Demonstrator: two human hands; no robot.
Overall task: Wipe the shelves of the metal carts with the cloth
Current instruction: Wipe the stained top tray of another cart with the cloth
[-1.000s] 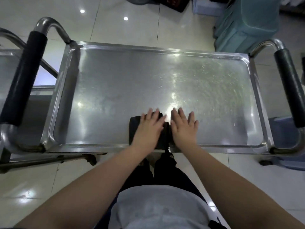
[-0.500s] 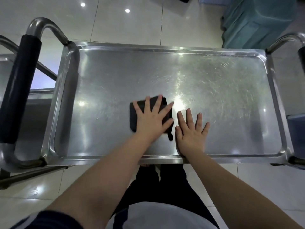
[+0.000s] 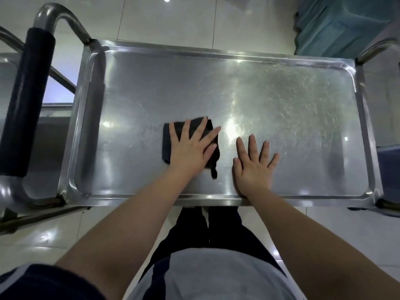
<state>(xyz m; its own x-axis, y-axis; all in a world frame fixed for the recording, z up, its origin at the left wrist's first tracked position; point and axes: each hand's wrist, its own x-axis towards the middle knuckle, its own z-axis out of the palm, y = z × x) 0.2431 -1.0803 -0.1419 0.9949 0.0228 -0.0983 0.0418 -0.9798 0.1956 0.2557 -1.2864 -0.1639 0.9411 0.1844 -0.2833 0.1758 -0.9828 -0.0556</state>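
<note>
Friend: Worrying about anything, near you?
Me: Smudges. My right hand lies flat on the bare shelf, fingers spread, holding nothing.
Friend: And the cloth?
Me: Mid-shelf, under my left hand, fingers spread, pressing flat. Its loose tail might bunch up. The streaky far side could get missed.

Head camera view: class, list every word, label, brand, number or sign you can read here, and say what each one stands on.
No readable text anywhere in this view.
The cart's steel shelf, the black cloth, the black handle grip and the teal container show no lettering, labels or numbers.
</note>
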